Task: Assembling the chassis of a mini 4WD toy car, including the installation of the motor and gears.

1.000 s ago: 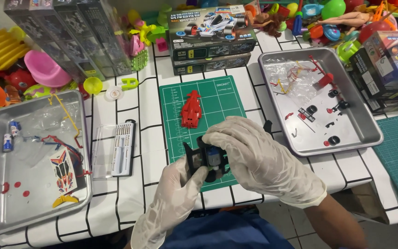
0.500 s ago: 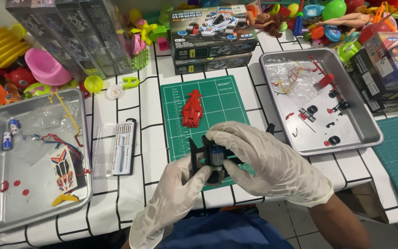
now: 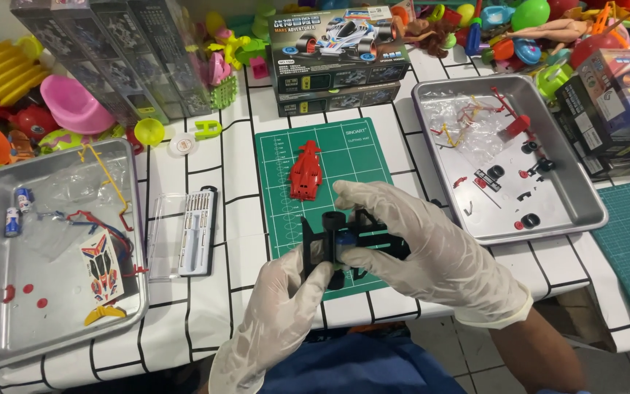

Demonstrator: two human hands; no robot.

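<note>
Two gloved hands meet over the near edge of the green cutting mat (image 3: 344, 157), both closed on a black toy-car chassis (image 3: 344, 244). Left hand (image 3: 278, 321) comes up from below, fingers pinching the chassis's left end. Right hand (image 3: 421, 244) lies over its right side, fingers curled around the frame; a black wheel shows at the top left corner. Chassis held just above the mat, not resting on it.

Red car body (image 3: 305, 171) lies on the mat, farther back, apart from the hands. Clear screwdriver case (image 3: 184, 233) sits left of the mat on the white gridded table (image 3: 242, 138). Left metal tray (image 3: 9, 335) holds a sticker sheet (image 3: 100, 266) and red sprue bits. Right metal tray (image 3: 577, 197) holds loose black wheels and small parts. Kit box (image 3: 337, 51) stands behind the mat.
</note>
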